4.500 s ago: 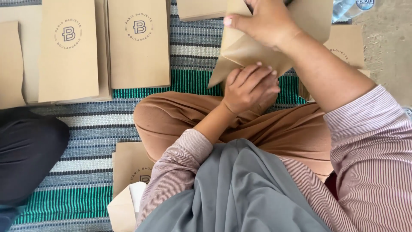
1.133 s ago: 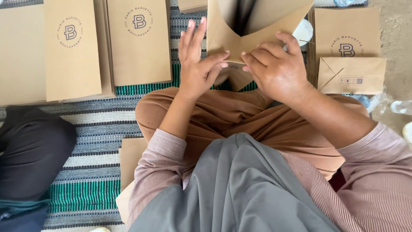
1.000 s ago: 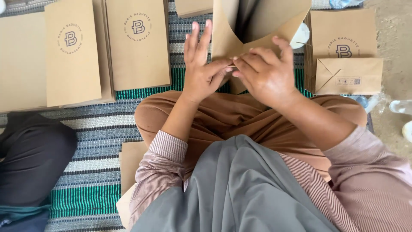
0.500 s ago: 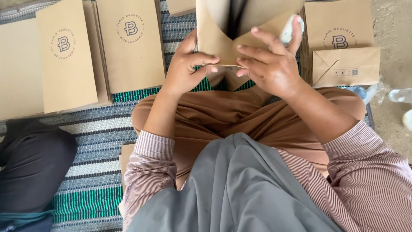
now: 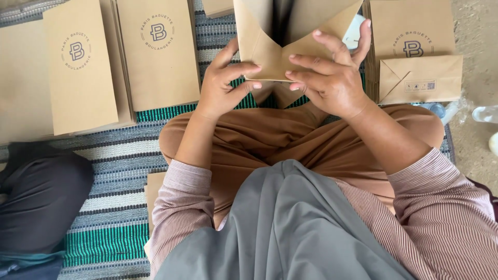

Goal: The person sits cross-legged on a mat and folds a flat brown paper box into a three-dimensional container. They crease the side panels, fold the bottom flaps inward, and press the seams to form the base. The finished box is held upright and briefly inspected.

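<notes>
Brown paper bag (image 5: 282,39) held up over the lap, folded bottom toward the camera | left hand (image 5: 222,85) pinching its lower left flap, thumb and fingers closed on paper | right hand (image 5: 332,78) gripping right flap, fingers spread | finished bags (image 5: 155,52) flat on striped mat (image 5: 119,166), left | folded bag (image 5: 420,78) just right.

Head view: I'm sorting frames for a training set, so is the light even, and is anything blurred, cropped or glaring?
Head view: soft, even daylight, no glare; left hand and right hand sharp on the open brown paper bag, its top cropped by the frame; faint shadows under the flat bags on the striped mat.
</notes>
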